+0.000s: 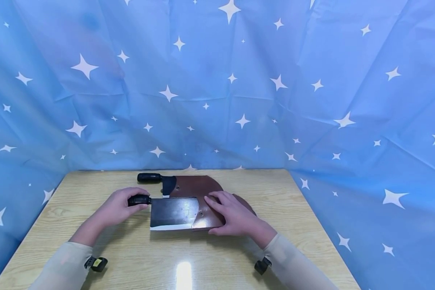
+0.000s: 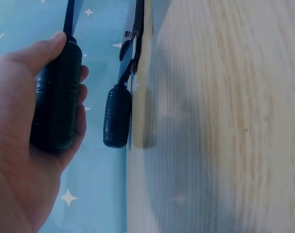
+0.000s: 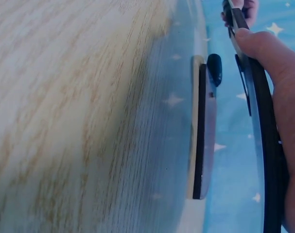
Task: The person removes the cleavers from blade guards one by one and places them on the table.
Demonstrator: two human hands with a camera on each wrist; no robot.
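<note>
My left hand (image 1: 117,207) grips the black handle (image 2: 57,97) of a cleaver, with the thumb along its top end. The cleaver's wide dark blade (image 1: 174,213) has a bright lower edge, and its front part sits inside a brown leather sheath (image 1: 208,219). My right hand (image 1: 235,215) holds that sheath, thumb on the near side, covering part of it. Both wrist views show this cleaver raised off the table. Behind it lies a second cleaver, its black handle (image 1: 149,177) pointing left and its blade mostly covered by another brown sheath (image 1: 192,185).
The wooden table (image 1: 130,262) reflects a bright light near its front. Blue cloth with white stars (image 1: 217,80) hangs behind the table and along both sides. Each forearm wears a small black device, one at the left wrist (image 1: 98,264) and one at the right wrist (image 1: 262,266).
</note>
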